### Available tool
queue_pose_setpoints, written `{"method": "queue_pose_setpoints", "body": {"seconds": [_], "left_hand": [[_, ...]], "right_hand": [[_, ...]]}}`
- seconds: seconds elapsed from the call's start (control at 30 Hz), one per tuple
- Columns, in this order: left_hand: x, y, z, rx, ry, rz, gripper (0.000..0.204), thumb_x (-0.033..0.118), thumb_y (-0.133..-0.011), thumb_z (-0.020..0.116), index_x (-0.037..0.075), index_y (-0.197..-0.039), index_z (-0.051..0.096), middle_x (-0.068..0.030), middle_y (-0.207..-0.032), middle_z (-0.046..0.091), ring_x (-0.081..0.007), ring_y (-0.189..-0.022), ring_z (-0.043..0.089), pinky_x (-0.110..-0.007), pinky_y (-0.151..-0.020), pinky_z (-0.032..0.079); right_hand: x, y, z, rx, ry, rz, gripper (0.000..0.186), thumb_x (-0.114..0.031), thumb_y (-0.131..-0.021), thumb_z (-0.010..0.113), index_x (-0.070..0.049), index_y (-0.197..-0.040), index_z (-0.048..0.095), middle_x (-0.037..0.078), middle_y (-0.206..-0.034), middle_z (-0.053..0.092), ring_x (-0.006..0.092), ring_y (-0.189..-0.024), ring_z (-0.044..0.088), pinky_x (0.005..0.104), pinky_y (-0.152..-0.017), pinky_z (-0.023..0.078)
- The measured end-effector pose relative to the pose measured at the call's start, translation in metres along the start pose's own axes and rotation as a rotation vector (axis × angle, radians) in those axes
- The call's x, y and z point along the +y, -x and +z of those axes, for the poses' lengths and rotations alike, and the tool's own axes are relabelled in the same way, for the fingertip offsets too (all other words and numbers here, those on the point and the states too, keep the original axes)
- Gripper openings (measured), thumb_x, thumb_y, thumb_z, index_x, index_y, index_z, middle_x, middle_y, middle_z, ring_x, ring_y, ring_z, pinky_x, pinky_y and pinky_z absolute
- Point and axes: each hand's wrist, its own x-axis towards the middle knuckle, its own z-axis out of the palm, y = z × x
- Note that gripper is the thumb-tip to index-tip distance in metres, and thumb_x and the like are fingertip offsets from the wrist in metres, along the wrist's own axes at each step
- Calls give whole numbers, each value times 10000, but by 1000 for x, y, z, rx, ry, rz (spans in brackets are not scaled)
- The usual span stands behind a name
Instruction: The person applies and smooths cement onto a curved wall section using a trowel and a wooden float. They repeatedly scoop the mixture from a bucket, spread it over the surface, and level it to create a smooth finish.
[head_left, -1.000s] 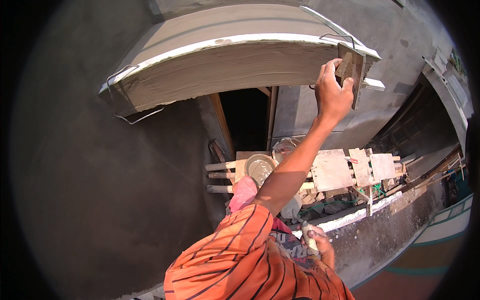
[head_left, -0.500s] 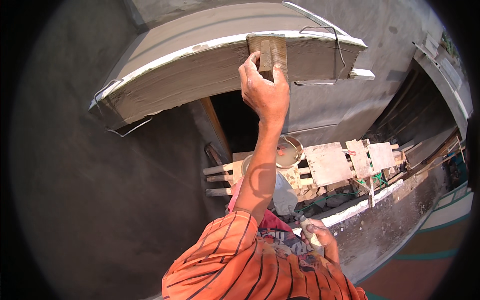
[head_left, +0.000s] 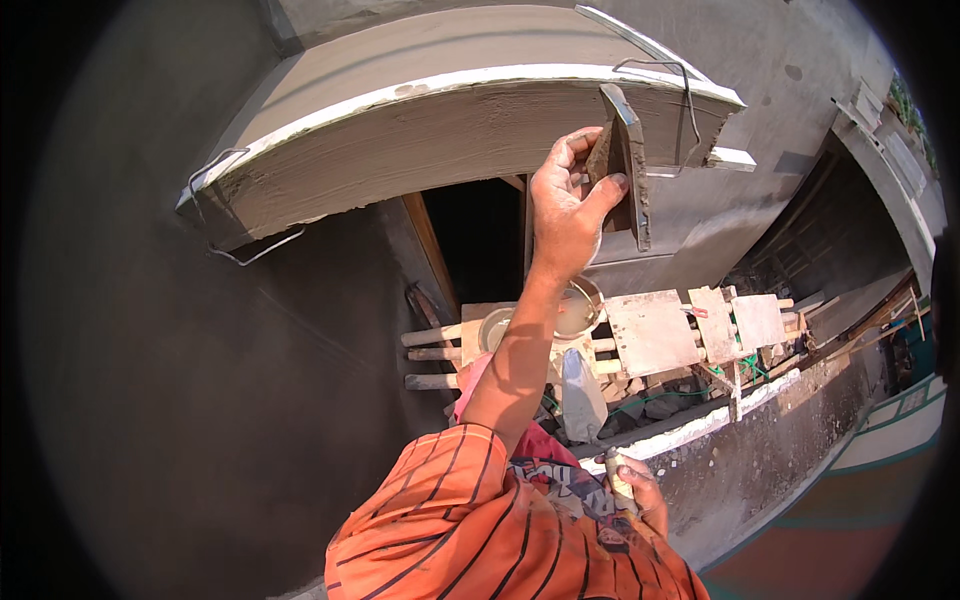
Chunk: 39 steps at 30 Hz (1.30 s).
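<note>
My left hand (head_left: 574, 195) is raised, gripping a cement-caked float (head_left: 628, 165) by its back; the float is turned nearly edge-on, in front of the plastered face (head_left: 430, 140) of an overhead ledge. Along that face's top edge runs a white batten (head_left: 380, 91), held by bent wire clamps (head_left: 680, 78) at both ends. Low beside my striped orange shirt, my right hand (head_left: 638, 485) is closed on the handle of a trowel (head_left: 582, 398), its grey blade pointing up below a bucket of murky liquid (head_left: 573, 313).
A scaffold of wooden boards (head_left: 650, 335) on poles stands below the ledge, with rubble and green cord under it. Behind is a dark doorway (head_left: 480, 240). Dark plastered wall (head_left: 240, 360) fills the left; another opening (head_left: 840, 225) and a concrete parapet (head_left: 720, 460) lie to the right.
My left hand moved the float leftward along the ledge face, then slightly back right, where it is now tilted edge-on. My right hand stays low with the trowel.
</note>
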Motion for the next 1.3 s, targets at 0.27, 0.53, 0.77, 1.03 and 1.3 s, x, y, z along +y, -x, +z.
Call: {"method": "queue_pose_setpoints", "body": {"seconds": [0.27,0.53,0.77,1.03,1.3], "left_hand": [[97,104,-186,74,498,38,456,27,-886,478,-53,-1333,433,-184,-1227,599,-294,-1109,616,-424,-970,500],[165,138,-299,285,376,362,638,193,-888,479,91,-1494,307,-194,-1538,287,-338,-1273,478,-517,-1072,383],[162,121,-346,417,252,391,672,202,-867,513,116,-1499,302,-161,-1566,234,-314,-1280,476,-516,-1077,384],[152,137,-287,379,81,354,1076,372,-648,785,169,-1533,208,-121,-1591,180,-230,-1098,596,-418,-913,529],[134,143,-228,330,221,77,901,21,-668,613,26,-1495,255,-98,-1401,476,-226,-1188,558,-365,-1022,462]], "right_hand": [[-51,-62,15,-256,-21,105,612,-401,-797,654,38,-1215,568,114,-692,613,162,-495,570,259,-459,461],[-68,-103,44,-386,115,160,621,-422,-801,643,46,-1201,556,101,-683,605,157,-484,568,253,-449,452],[-67,-101,63,-445,192,223,623,-426,-818,613,52,-1214,565,109,-697,607,163,-508,572,258,-468,451],[-72,-99,63,-454,230,256,590,-390,-840,586,41,-1241,554,103,-734,608,168,-537,581,256,-495,460],[-73,-103,71,-466,196,280,548,-324,-850,581,47,-1252,549,103,-746,613,164,-553,579,262,-503,461]]}}
